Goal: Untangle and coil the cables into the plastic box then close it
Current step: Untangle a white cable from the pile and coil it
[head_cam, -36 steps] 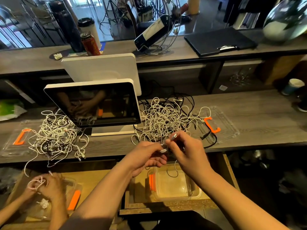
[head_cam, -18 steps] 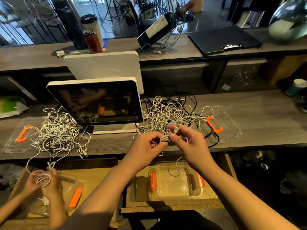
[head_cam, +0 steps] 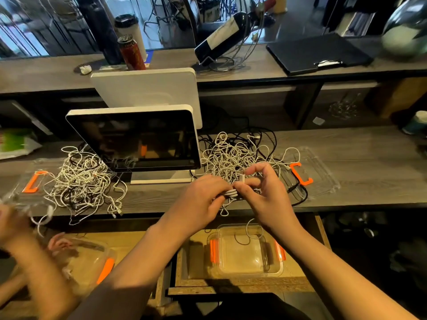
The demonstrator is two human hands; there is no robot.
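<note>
Above the bench (head_cam: 346, 144), both hands work one white cable coil (head_cam: 231, 193).
Left hand (head_cam: 201, 202) grips the coil; right hand (head_cam: 263, 192) pinches its plug end, over the open plastic box (head_cam: 248, 269).

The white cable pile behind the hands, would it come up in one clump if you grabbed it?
Probably. The white cable pile looks floppy and knotted with black cables, so strands would likely drag along together. It seems light, and loose ends would dangle.

Both hands, left (head_cam: 200, 199) and right (head_cam: 265, 195), around a small white cable coil (head_cam: 231, 193) above the open plastic box (head_cam: 247, 252).
</note>
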